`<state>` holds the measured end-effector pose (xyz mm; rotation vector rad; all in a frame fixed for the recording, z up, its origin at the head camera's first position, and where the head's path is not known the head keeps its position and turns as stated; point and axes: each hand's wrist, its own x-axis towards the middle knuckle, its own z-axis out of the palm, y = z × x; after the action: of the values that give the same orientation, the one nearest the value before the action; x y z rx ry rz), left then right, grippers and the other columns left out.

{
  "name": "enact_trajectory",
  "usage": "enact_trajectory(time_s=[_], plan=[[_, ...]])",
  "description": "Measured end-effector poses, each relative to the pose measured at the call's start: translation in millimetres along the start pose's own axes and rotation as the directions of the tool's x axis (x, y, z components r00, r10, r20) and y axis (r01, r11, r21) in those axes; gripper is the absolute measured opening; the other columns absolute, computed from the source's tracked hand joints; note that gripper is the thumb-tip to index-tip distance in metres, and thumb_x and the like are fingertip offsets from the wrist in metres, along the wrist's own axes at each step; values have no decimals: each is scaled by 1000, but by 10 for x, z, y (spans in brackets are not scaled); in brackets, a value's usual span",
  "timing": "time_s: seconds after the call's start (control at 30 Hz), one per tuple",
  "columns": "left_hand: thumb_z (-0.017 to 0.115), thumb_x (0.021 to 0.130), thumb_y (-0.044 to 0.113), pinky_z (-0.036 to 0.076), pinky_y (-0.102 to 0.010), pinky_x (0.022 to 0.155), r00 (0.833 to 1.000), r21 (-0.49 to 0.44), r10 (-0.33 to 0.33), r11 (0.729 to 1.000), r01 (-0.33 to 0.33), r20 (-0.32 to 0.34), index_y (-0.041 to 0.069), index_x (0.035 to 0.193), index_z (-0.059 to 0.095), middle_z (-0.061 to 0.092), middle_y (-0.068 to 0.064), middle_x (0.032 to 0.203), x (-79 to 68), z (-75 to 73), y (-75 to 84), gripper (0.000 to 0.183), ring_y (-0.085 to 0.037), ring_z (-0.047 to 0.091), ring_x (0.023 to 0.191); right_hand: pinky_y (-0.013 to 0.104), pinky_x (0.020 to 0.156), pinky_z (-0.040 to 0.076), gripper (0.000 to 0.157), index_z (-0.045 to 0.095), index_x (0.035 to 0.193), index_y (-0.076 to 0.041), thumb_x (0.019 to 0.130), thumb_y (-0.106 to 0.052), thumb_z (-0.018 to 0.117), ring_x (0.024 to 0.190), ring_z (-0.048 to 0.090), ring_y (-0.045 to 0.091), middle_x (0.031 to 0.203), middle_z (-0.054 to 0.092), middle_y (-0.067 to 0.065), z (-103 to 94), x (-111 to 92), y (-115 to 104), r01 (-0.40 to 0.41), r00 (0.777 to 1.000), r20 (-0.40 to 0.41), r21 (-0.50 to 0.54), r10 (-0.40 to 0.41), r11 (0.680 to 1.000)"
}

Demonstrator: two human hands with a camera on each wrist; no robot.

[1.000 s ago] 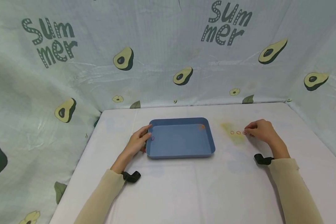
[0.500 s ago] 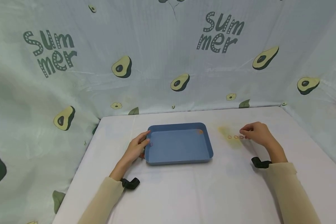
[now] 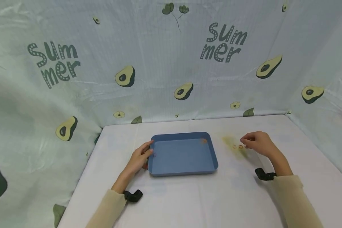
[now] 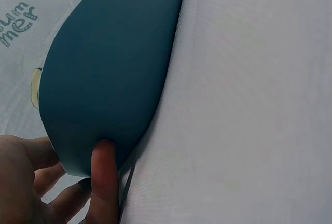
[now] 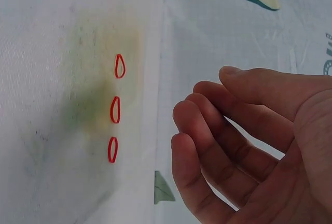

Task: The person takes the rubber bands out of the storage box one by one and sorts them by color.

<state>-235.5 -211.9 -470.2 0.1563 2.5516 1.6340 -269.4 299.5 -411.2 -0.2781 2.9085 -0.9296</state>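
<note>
A shallow blue tray [image 3: 182, 158] lies on the white table. My left hand [image 3: 139, 158] grips its left end, fingers about the rim and wall; in the left wrist view one finger [image 4: 105, 172] presses the outer wall. Three thin red loops, like small rubber bands, lie in a row right of the tray: a top loop [image 5: 120, 66], a middle loop [image 5: 115, 110] and a bottom loop [image 5: 112, 150]. My right hand [image 3: 257, 142] hovers beside them, fingers loosely bent, nothing visible between them. In the head view it hides part of the row.
Inside the tray are a small orange patch [image 3: 204, 141] at the far right corner and a faint purplish ring [image 3: 155, 155] at the left. A yellow-green stain [image 3: 231, 142] marks the cloth under the loops. A printed curtain [image 3: 154, 104] stands behind the table.
My right hand has risen from the rightmost loop, which it was touching or nearly touching. My left hand stays at the tray. The head view has tilted slightly upward.
</note>
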Motion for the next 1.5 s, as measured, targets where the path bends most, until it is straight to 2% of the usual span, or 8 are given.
enact_trajectory(time_s=[0.2,0.33,0.43,0.57,0.73,1.13,1.4,1.5], plan=[[52,110,30,43,-51,116,1000,23,16,1000,-16,-1,24,159,43,38,-16,165,54,-28,35,50,-37,38,152,31,70,53,35,73,118,4,102,-26,65,83,72,20,101,78,16,-32,13,-60,4,1000,-7,-10,-4,1000],[51,110,30,60,-40,84,1000,11,-9,1000,9,18,24,159,43,37,-18,166,34,-29,19,51,-39,43,148,31,72,53,37,73,120,4,103,-28,64,82,72,18,101,78,17,-46,-18,-69,7,1000,9,-5,-7,1000],[52,110,29,59,-38,74,1000,-4,-19,1000,19,16,24,159,43,37,-20,165,1,-21,-2,50,-41,44,147,32,73,54,37,73,120,4,103,-29,64,83,73,18,102,78,18,-38,-45,-75,26,1000,17,12,-26,1000],[52,110,32,59,-40,86,999,-13,-21,1000,21,27,25,160,42,37,-18,166,-24,-5,-16,51,-40,45,147,32,72,54,37,73,119,4,103,-28,65,84,74,22,101,79,16,-15,-52,-107,41,999,22,20,-42,999],[51,110,32,58,-39,57,997,-92,-54,994,59,51,30,160,41,35,-15,167,-28,-5,3,51,-43,57,132,33,72,54,36,74,119,2,102,-28,66,85,72,24,98,79,14,44,-1,-191,60,998,30,24,-61,998],[49,111,28,56,-35,56,996,-90,-51,994,58,76,21,163,36,32,-22,167,-59,-15,75,54,-49,51,138,32,70,52,31,76,117,-1,101,-26,69,83,72,28,100,78,15,236,-12,-581,148,987,57,70,-152,986],[50,111,31,58,-33,72,999,-40,-15,999,17,50,24,161,39,34,-22,166,-9,-48,9,52,-45,44,146,34,71,55,21,78,113,-5,101,-18,68,82,73,31,96,78,14,417,75,-1045,308,947,65,109,-316,945],[50,111,30,55,-31,61,998,-63,-22,998,26,57,25,161,39,34,-22,166,-8,-21,-10,52,-47,45,144,33,72,56,18,79,111,-7,100,-18,69,82,73,25,98,78,11,478,143,-1248,361,925,86,99,-369,927]])
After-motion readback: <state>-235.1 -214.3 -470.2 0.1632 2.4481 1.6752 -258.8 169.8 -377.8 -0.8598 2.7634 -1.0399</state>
